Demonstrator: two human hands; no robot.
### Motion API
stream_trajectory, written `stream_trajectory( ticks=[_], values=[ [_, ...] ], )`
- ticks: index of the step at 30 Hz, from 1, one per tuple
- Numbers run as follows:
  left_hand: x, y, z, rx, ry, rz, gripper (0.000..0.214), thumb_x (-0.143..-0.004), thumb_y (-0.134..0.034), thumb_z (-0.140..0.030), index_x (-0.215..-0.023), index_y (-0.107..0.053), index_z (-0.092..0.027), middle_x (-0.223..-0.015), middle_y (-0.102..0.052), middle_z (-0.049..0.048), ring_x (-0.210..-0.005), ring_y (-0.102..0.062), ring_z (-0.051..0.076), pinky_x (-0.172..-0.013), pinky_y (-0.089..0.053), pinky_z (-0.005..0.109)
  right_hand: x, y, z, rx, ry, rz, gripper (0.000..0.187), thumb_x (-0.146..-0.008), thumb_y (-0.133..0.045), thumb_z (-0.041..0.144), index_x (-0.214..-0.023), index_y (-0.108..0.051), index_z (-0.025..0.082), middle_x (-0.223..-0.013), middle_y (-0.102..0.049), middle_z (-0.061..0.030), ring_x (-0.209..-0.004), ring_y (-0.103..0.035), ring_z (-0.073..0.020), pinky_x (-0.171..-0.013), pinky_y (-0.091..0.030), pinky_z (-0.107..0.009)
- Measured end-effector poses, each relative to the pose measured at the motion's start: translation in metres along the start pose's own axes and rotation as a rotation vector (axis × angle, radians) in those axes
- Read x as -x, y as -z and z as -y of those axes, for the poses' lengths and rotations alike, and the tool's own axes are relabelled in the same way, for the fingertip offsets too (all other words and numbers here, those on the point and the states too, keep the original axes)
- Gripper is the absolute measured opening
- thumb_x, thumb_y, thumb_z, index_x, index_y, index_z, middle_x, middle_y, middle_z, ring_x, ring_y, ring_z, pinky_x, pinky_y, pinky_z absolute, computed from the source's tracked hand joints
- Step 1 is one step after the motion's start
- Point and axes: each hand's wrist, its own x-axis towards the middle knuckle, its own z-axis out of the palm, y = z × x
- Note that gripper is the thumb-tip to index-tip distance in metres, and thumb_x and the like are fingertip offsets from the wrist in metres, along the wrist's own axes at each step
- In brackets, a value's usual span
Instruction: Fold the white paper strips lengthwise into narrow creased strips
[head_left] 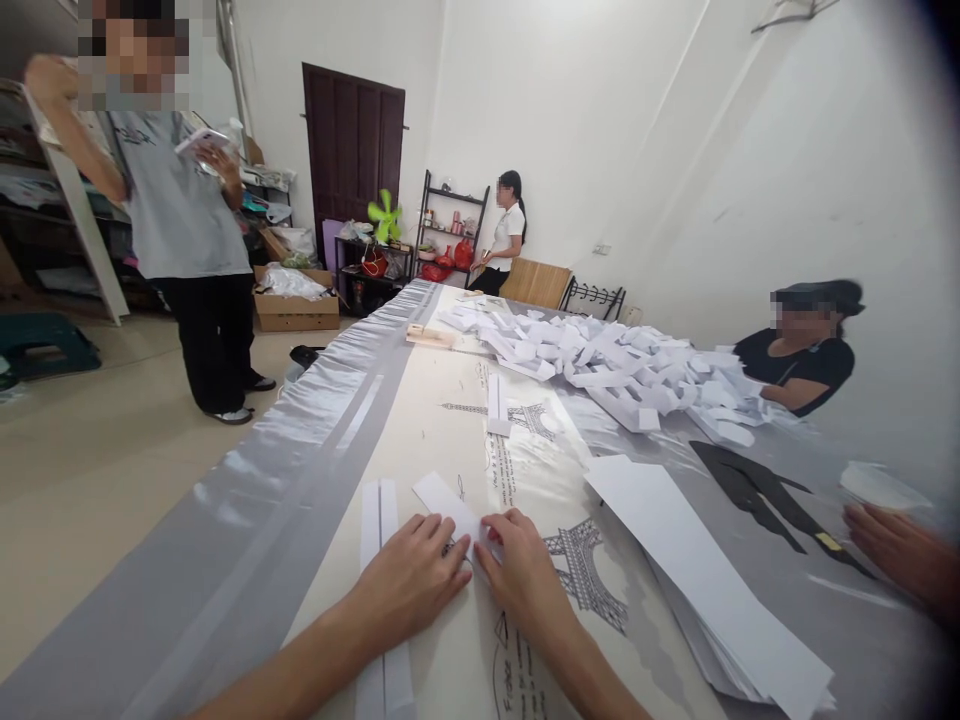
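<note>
A white paper strip (442, 497) lies at a slant on the printed tablecloth in front of me. My left hand (415, 568) presses over its near part with bent fingers, the thumb by the paper's edge. At the strip's right end, my right hand (517, 562) pinches the paper between thumb and fingers, where it seems to be folded; the fingers partly hide this. Left of my hands is a long white strip with a dark slit (385, 600), running partly under my left forearm. A folded white paper piece (498, 405) rests farther up the cloth.
A stack of white sheets (697, 570) lies to the right. Beyond it is a large heap of folded papers (600, 360). Dark scissors-like shapes (750, 490) lie near another person's hand (900, 550). One person (187, 200) stands left, holding a phone; two others are around the table.
</note>
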Motion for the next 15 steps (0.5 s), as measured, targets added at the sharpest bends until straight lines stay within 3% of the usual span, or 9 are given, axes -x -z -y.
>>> stream_trajectory(
  ticks=[5,9,15],
  values=[
    [0.001,-0.003,-0.004,0.016,0.024,-0.011,0.031,-0.104,-0.048,-0.032,-0.124,-0.063,-0.013,-0.111,-0.068,0.0161,-0.107,-0.064,0.033,-0.086,-0.05,0.046,-0.001,0.002,-0.002,-0.004,-0.002,-0.001,0.014,-0.089,-0.056,0.016,-0.099,-0.064,0.021,-0.106,-0.06,-0.01,-0.09,-0.064,-0.0257,-0.081,-0.052,-0.039],
    [0.002,-0.007,-0.006,0.039,0.049,-0.042,0.035,-0.103,-0.053,-0.033,-0.129,-0.061,-0.013,-0.114,-0.068,0.0168,-0.109,-0.064,0.035,-0.088,-0.049,0.047,-0.002,0.004,-0.003,0.086,-0.022,-0.01,0.007,-0.086,-0.058,0.017,-0.09,-0.059,0.023,-0.099,-0.062,-0.0089,-0.095,-0.062,-0.0289,-0.083,-0.051,-0.041],
    [0.004,-0.011,-0.011,0.042,0.087,-0.03,0.038,-0.104,-0.05,-0.036,-0.134,-0.059,-0.014,-0.128,-0.064,0.0169,-0.116,-0.061,0.034,-0.096,-0.046,0.05,-0.003,0.003,-0.007,0.059,-0.04,0.012,0.01,-0.087,-0.054,0.016,-0.094,-0.058,0.022,-0.099,-0.062,-0.008,-0.094,-0.062,-0.0273,-0.082,-0.05,-0.039]
  ],
)
